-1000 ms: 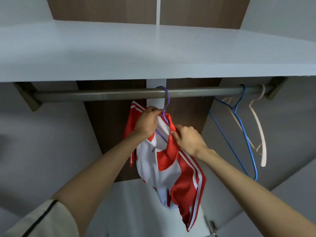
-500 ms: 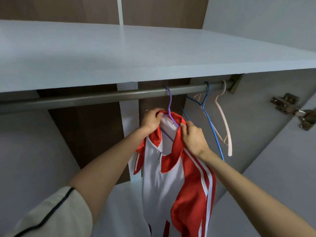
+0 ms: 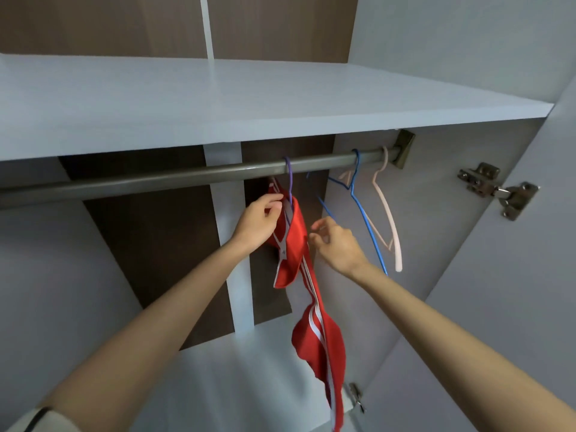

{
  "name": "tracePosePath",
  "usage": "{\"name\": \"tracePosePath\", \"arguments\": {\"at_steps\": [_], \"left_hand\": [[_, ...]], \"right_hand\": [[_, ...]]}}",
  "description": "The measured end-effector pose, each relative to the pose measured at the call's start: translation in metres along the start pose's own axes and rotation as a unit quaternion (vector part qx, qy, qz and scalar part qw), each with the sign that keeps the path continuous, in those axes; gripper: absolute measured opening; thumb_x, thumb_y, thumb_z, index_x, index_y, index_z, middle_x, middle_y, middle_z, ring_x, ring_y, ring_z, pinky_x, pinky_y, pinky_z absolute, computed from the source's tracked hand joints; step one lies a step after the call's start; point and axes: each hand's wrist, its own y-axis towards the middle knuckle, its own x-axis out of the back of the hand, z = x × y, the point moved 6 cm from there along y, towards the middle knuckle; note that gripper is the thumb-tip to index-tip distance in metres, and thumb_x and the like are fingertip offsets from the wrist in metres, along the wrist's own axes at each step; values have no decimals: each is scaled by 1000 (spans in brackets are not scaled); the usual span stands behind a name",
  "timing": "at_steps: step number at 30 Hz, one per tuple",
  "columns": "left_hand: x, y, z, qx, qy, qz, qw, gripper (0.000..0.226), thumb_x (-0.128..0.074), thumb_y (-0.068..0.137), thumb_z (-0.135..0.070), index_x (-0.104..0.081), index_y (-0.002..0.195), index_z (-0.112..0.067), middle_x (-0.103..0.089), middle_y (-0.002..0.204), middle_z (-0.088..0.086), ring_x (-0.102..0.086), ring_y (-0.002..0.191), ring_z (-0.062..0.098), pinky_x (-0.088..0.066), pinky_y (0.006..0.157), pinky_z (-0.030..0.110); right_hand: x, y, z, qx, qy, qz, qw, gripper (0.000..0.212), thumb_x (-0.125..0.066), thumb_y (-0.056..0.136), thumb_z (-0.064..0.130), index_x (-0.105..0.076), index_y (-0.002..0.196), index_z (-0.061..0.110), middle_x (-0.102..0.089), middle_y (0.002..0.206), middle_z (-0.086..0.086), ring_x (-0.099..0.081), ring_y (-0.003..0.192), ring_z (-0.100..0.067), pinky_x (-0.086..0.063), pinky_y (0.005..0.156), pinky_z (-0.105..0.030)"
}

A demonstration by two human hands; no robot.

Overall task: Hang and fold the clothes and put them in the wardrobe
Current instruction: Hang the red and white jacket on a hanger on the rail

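**Red jacket hung on the rail, left hand steadying it**

The red jacket (image 3: 300, 244) hangs from a purple hanger (image 3: 290, 179) hooked over the rail (image 3: 156, 182) beneath the shelf (image 3: 218, 104) of the wardrobe (image 3: 436, 198); it is turned nearly edge-on to the camera, as a garment lies in a row, and one sleeve trails downward. The left hand (image 3: 258, 226) has its fingers (image 3: 274, 204) curled on the collar just below the hook, probably to stop the jacket swinging or slipping off the hanger; the right hand (image 3: 338, 244) is just beside the jacket without touching it, its fingers (image 3: 319, 226) loosely bent and holding nothing. A blue hanger (image 3: 363, 210) and a pink hanger (image 3: 389, 219), both bare, hang near the rail's right end, within reach for further garments; by this view the hanging of this jacket appears nearly done.
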Motion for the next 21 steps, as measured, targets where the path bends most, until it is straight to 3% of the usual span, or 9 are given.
{"name": "tracePosePath", "arguments": {"at_steps": [4,8,10,15,21], "left_hand": [[6,-34,-17,-32,11,16,999,32,-45,100,-24,-52,130,-22,-60,119,-4,-59,101,9,-41,70,5],[-5,-65,-41,-57,7,37,998,31,-46,99,-23,-55,128,-21,-61,114,-5,-60,97,8,-49,85,21],[-21,-80,-58,-78,2,53,995,29,-48,98,-18,-58,125,-18,-64,108,-3,-62,88,9,-48,84,21],[-88,-121,-96,-87,-16,135,987,27,-51,95,-11,-60,120,-13,-67,110,8,-66,95,27,-49,93,36],[-174,-186,-135,-116,-23,251,961,26,-50,96,-15,-58,121,-16,-66,109,1,-65,96,25,-46,93,33]], "right_hand": [[18,-25,-1,-3,35,-33,999,11,-52,96,23,-54,105,18,-65,100,-3,-65,75,-21,-50,73,-29],[41,-67,-15,-45,79,-72,993,12,-56,93,19,-59,105,17,-67,104,-2,-66,86,-24,-50,86,-33],[54,-95,-25,-70,78,-89,991,14,-56,92,18,-60,105,16,-68,104,-1,-66,88,-24,-49,88,-32],[89,-171,-60,-138,45,-108,984,16,-55,92,17,-61,107,15,-70,101,0,-66,84,-26,-49,88,-36],[126,-285,-112,-224,67,-164,958,16,-52,94,19,-63,104,17,-69,100,4,-66,84,-24,-49,82,-35]]}}
